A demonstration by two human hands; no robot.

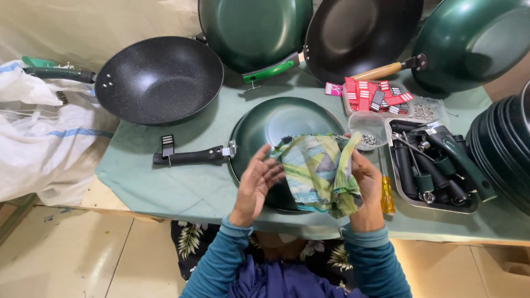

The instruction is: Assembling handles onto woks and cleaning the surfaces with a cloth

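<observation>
- Green cloth is covering the table (165, 182), with beige floor tiles showing below its edge.
- Five woks are lying in view: one speckled black wok (160, 77), a dark green wok (276, 132) with a black handle under the hands, and three more leaning along the back.
- One steel tray (469, 207) is holding a pile of black handles, and one yellow-handled screwdriver (386, 193) is lying beside it.
- Right hand (367, 185) is gripping a crumpled patterned rag (320, 171) above the green wok, fingers clenched around the soft fabric.
- Left hand (259, 182) is hovering palm-in beside the rag, fingers spread loose, fingertips just meeting the cloth.
</observation>
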